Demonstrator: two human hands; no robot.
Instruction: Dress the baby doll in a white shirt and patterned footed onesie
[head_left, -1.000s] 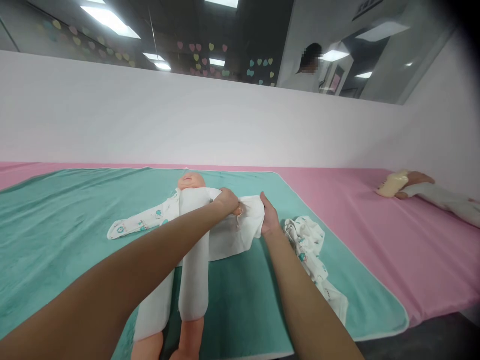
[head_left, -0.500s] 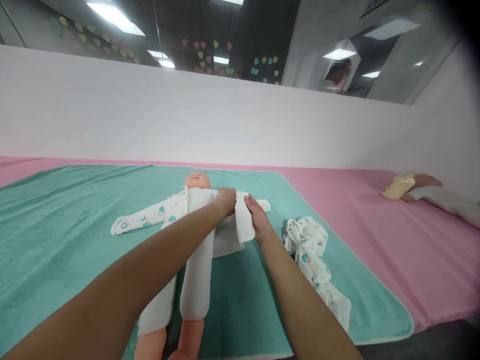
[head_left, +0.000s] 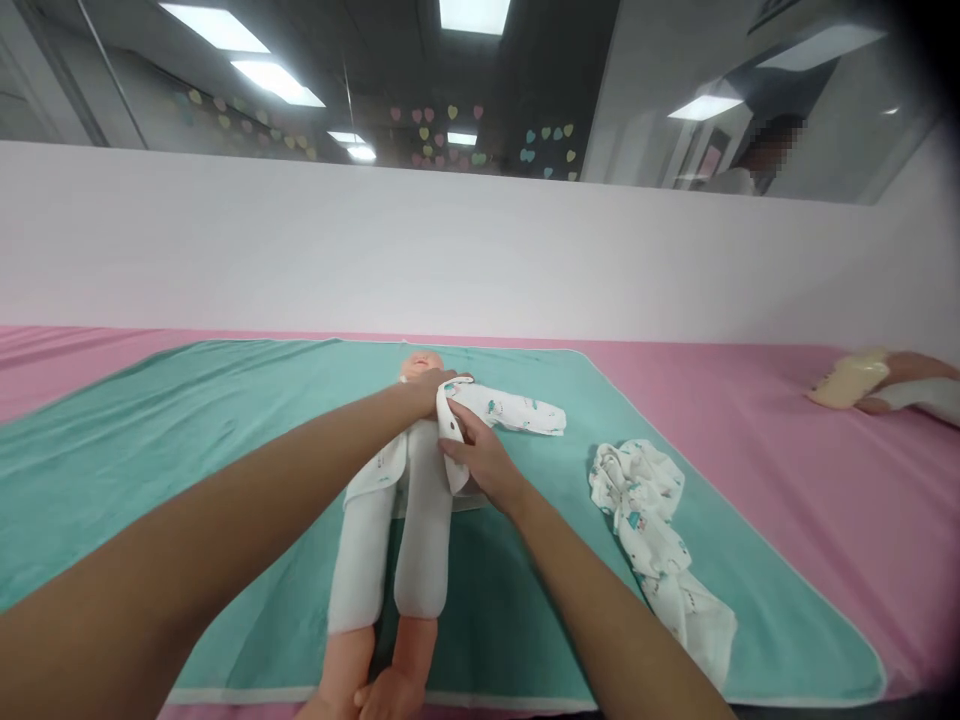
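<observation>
A baby doll (head_left: 409,520) lies on its back on a teal mat (head_left: 187,440), head toward the wall, in a white printed garment (head_left: 510,410) with one sleeve stretched to the right. My left hand (head_left: 429,392) rests closed on the doll's chest, gripping the cloth near the neck. My right hand (head_left: 480,455) pinches the garment's right front flap and holds it over the doll's belly. The doll's bare feet stick out at the near mat edge.
A crumpled white printed cloth (head_left: 660,540) lies on the mat to the right. The mat sits on a pink surface (head_left: 787,440) against a white wall. Another doll (head_left: 877,380) lies at the far right. A person stands behind the glass partition (head_left: 750,170).
My right hand has pulled the garment flap from the doll's right side across its belly. The right sleeve now lies spread out on the mat. The camera view has shifted.
</observation>
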